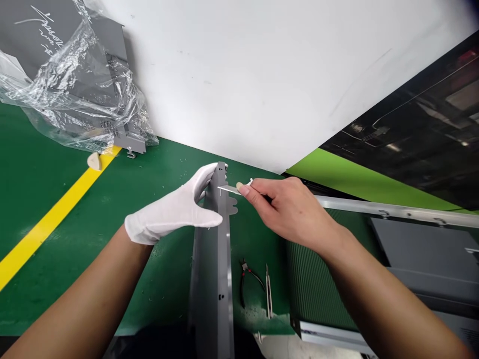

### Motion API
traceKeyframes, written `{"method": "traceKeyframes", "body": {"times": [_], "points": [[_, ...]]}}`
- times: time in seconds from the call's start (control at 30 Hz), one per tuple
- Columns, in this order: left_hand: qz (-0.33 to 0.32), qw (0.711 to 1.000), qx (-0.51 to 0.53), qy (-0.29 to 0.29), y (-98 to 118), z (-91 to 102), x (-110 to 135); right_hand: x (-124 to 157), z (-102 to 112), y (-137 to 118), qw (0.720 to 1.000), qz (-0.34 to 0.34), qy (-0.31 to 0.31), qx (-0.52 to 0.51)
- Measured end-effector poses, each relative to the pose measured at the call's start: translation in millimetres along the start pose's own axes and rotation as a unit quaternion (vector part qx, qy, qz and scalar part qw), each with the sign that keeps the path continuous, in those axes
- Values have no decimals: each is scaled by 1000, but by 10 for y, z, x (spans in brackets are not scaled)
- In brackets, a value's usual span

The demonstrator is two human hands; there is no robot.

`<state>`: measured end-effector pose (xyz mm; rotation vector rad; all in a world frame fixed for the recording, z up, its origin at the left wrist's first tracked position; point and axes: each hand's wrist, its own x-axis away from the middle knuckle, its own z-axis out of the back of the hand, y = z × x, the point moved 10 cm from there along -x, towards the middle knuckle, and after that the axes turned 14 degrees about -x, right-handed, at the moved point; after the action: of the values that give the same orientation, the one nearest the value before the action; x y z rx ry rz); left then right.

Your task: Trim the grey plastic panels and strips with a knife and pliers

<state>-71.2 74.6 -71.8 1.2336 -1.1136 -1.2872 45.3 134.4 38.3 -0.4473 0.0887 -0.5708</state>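
Note:
My left hand (175, 212), in a white glove, wraps round the top end of a long grey metal panel (213, 269) that stands upright in front of me. My bare right hand (288, 209) pinches a thin metal blade (229, 189) and presses its tip against the panel's upper edge, close to the gloved fingers. A small white piece (250, 181) pokes out above my right fingers.
Small red-handled cutters (247, 279) and tweezers (268, 291) lie on the green floor beside the panel. A ribbed grey unit (318, 294) and flat grey panels (430, 259) sit at right. Plastic-wrapped grey panels (82, 85) lean on the white wall by a yellow line (52, 219).

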Motion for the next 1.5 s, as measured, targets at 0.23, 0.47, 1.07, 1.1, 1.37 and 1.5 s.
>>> {"method": "traceKeyframes", "body": {"times": [0.23,0.47,1.07,1.1,1.37,1.5], "points": [[10,1000,-14,9,54,1,-8,-9,51,-57,994,13,20,110],[12,1000,-11,-13,82,-39,-25,-18,43,-49,993,22,23,111],[32,999,4,-17,97,-57,-29,58,38,-114,992,52,7,113],[31,999,2,-16,103,-57,-28,58,33,-115,993,52,0,102],[75,991,-80,82,233,50,-19,268,171,171,984,-30,44,-171],[81,981,-135,115,424,114,-110,810,-21,124,964,-70,-22,-256]]}}
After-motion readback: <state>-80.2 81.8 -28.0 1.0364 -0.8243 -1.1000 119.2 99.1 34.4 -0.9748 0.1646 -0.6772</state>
